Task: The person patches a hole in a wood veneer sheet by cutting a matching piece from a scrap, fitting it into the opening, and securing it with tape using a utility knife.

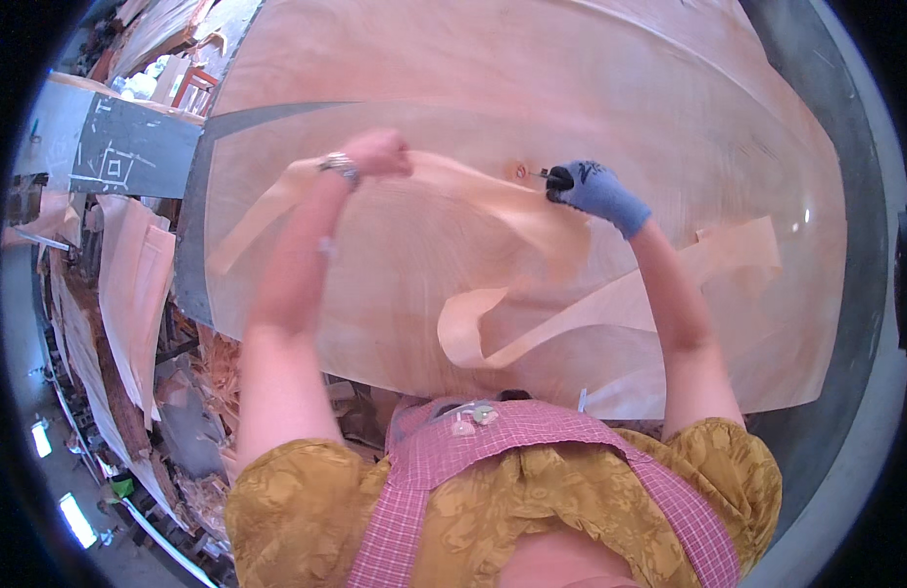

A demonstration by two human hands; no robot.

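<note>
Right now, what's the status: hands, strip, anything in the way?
Bare left hand closed on pale strip. Gloved right hand closed around small tool, mostly hidden. Possibly in the way: loose strip passing beneath right forearm.

I've two bright windows (77, 520) blazing away far left of the fingers (561, 183), dimmer grey around them.

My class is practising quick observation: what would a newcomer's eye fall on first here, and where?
Probably the blue-gloved right hand, above and right of the middle, with a small thin tool at its fingertips. Next, the bare left hand, to its left, grips a long pale strip, partly blurred, that stretches toward the glove. Below them, a curled strip lies on a broad pinkish sheet.
</note>
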